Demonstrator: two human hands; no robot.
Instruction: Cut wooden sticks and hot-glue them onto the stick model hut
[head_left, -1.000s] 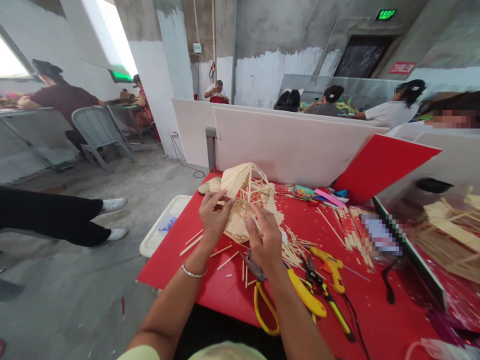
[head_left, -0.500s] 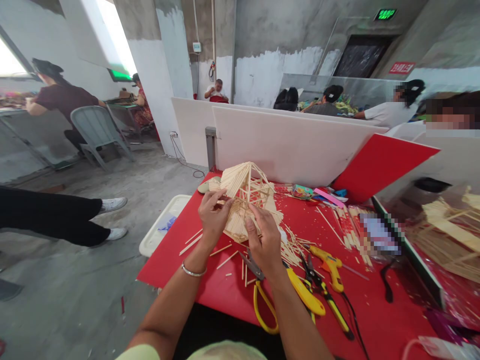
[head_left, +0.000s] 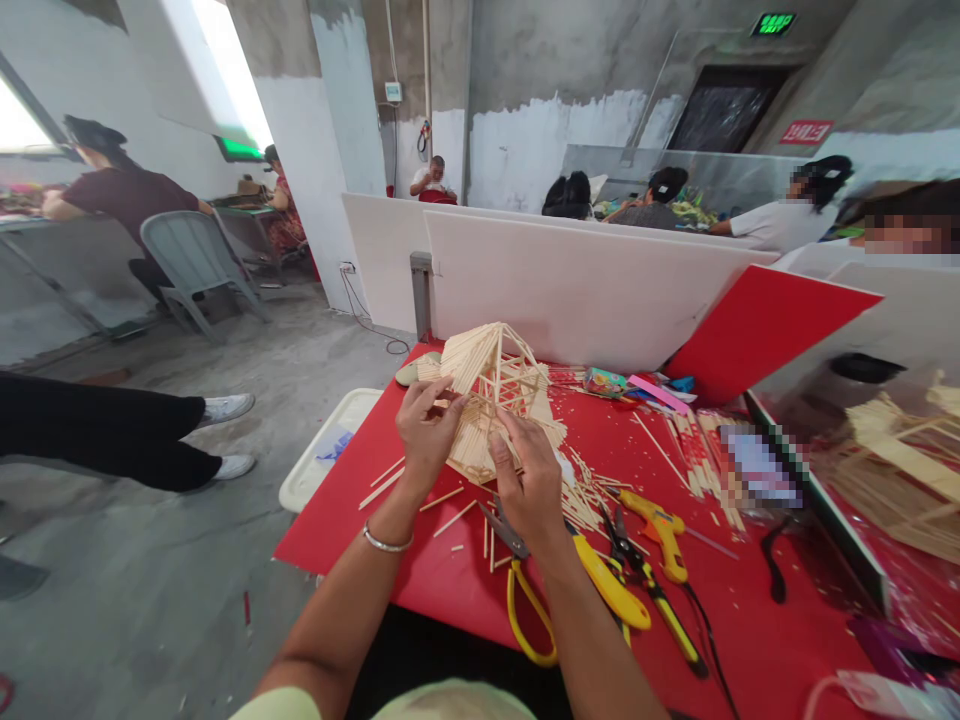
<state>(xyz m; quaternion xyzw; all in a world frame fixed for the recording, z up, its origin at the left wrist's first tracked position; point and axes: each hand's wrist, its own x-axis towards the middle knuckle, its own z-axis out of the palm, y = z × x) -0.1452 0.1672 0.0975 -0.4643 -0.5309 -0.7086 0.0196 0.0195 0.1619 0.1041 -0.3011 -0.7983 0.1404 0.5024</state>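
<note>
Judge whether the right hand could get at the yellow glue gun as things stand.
Likely yes: the glue gun lies right of the right hand, and the sticks and pliers between them lie low.

Wall (head_left: 495, 170) at back: bare grey concrete above, ragged-edged white coat below. Thick pillar (head_left: 289, 150) likewise two-toned; socket (head_left: 347, 268) low on its side. Floor (head_left: 187, 430) grey, scuffed, littered with scraps. Daylight strong from left window (head_left: 22, 110). Grey plastic chair (head_left: 187, 245) near far-left desk (head_left: 75, 265). White partition (head_left: 585, 285) behind red-topped worktable (head_left: 334, 545). Upper right: dark door (head_left: 724, 110), lit green exit sign (head_left: 774, 25).
</note>
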